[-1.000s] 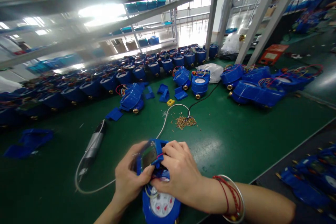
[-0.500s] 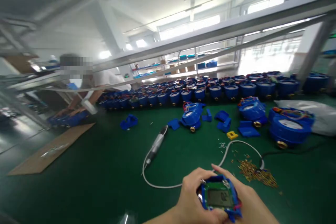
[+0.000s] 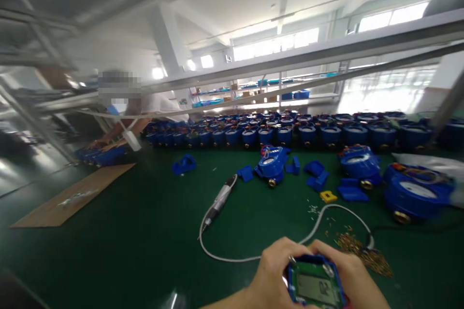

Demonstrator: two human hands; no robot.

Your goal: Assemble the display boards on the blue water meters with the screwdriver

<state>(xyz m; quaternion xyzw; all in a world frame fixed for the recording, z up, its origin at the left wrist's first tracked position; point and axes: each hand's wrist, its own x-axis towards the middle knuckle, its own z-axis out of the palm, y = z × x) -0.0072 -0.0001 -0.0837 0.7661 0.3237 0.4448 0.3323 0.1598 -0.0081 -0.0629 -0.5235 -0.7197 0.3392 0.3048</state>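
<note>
Between both hands, at the lower right of the head view, is a blue meter housing (image 3: 339,277) with a green circuit board and a grey LCD display (image 3: 314,287) facing up. My left hand (image 3: 273,275) wraps its left side, the thumb low near the display's edge. My right hand (image 3: 353,275) grips the right side, fingers curled round the far edge. The underside of the housing is hidden. Beyond the hands, an electric screwdriver (image 3: 222,198) lies on the green bench with its pale cable (image 3: 232,260) looping towards them.
Brass screws (image 3: 366,253) lie heaped right of the hands, near a yellow part (image 3: 328,197). Blue meters (image 3: 271,164) and loose blue covers (image 3: 316,174) sit farther back, before long rows of meters (image 3: 250,136). Cardboard (image 3: 76,198) lies left; another person's arms (image 3: 112,137) reach over meters there.
The view has shifted, so the bench items appear a little farther right and lower. Both hands still hold the meter housing, now lower in the picture, and its display faces up more squarely.
</note>
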